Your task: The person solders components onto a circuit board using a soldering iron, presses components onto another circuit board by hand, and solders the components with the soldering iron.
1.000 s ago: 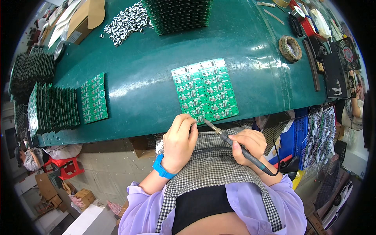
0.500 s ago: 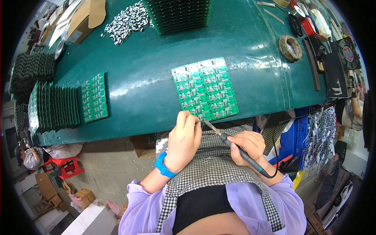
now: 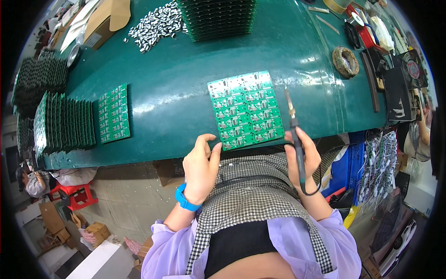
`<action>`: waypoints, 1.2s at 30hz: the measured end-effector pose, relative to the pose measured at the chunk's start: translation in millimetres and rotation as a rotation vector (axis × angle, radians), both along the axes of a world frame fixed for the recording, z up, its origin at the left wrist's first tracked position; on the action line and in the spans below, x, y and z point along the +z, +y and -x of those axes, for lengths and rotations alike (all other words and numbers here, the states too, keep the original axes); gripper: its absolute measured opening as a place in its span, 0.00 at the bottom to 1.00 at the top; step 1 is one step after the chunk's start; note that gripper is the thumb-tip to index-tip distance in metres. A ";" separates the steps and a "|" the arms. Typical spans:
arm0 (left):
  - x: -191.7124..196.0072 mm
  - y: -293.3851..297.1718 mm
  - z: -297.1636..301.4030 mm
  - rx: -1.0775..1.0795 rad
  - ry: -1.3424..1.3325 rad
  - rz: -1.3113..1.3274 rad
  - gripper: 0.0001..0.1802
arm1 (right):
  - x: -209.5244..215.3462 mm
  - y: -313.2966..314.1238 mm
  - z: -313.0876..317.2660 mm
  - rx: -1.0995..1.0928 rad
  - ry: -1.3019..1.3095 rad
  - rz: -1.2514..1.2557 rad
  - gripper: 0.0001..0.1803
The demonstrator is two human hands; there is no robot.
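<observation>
A green circuit board panel [image 3: 246, 110] with several repeated sections lies flat at the table's near edge. Beside its near left corner is my left hand [image 3: 200, 163], thumb and forefinger apart with nothing visible between them; whether the thumb touches the corner I cannot tell. My right hand [image 3: 304, 158] grips a soldering iron [image 3: 296, 132] by its dark handle, just right of the panel. The iron's metal tip points away from me, above the table and apart from the panel.
The green table [image 3: 167, 88] carries a single panel [image 3: 114, 113] and upright boards [image 3: 65, 123] at left. Small silvery parts [image 3: 158, 25] and stacked boards [image 3: 218, 18] lie at the far side. At right are a ring-shaped holder [image 3: 345, 62] and a black fan unit [image 3: 403, 86].
My right hand has swung the soldering iron off the panel's near edge, to the right and upright. My left hand has drawn back left and its fingers have parted.
</observation>
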State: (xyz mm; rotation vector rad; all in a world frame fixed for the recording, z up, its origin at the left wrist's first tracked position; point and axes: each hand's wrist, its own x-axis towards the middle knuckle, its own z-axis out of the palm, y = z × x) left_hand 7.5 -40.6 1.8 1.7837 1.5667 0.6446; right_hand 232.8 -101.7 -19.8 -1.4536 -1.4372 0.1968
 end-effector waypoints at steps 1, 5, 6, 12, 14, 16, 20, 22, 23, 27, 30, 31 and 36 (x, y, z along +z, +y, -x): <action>0.8 -0.4 0.1 0.003 -0.001 -0.002 0.09 | -3.5 5.2 -0.4 -0.018 -0.044 -0.027 0.24; 3.2 -3.6 -0.5 -0.052 0.047 0.053 0.10 | -13.5 5.5 -4.2 -0.030 0.012 -0.040 0.22; 3.3 -5.5 -0.3 -0.057 0.010 0.018 0.09 | -7.6 -1.6 -6.7 0.065 0.052 -0.045 0.21; -1.5 -9.6 4.1 -0.071 -0.184 0.017 0.08 | 27.2 -13.0 -3.0 0.309 -0.126 -0.130 0.14; -2.7 -8.7 2.9 -0.080 -0.183 0.006 0.09 | 24.0 -18.2 -0.6 0.322 -0.141 -0.099 0.12; -2.0 -8.7 1.8 -0.054 -0.218 0.011 0.08 | 21.9 -19.7 0.7 0.329 -0.149 -0.086 0.12; -5.3 -7.2 2.3 -0.051 -0.149 -0.131 0.06 | 18.5 -19.0 4.9 0.337 -0.150 -0.053 0.11; -4.3 -8.1 3.6 -0.033 -0.125 0.026 0.09 | 18.4 -18.4 5.6 0.335 -0.159 -0.050 0.12; -4.0 -7.8 3.1 -0.035 -0.126 0.026 0.09 | 18.2 -18.4 5.6 0.344 -0.168 -0.054 0.12; -6.0 -6.4 2.5 -0.029 -0.131 0.079 0.11 | 19.1 -17.8 1.2 0.401 -0.259 -0.044 0.15; -9.3 -5.6 1.4 -0.039 -0.133 0.087 0.13 | 14.5 -16.4 -2.9 0.207 -0.197 -0.125 0.18; -9.5 -5.6 1.0 -0.047 -0.138 0.091 0.14 | 14.8 -15.8 -5.3 0.159 -0.141 -0.094 0.20; -6.9 -6.7 0.4 -0.025 -0.178 0.116 0.13 | -1.0 0.7 -1.5 -0.008 -0.096 0.129 0.23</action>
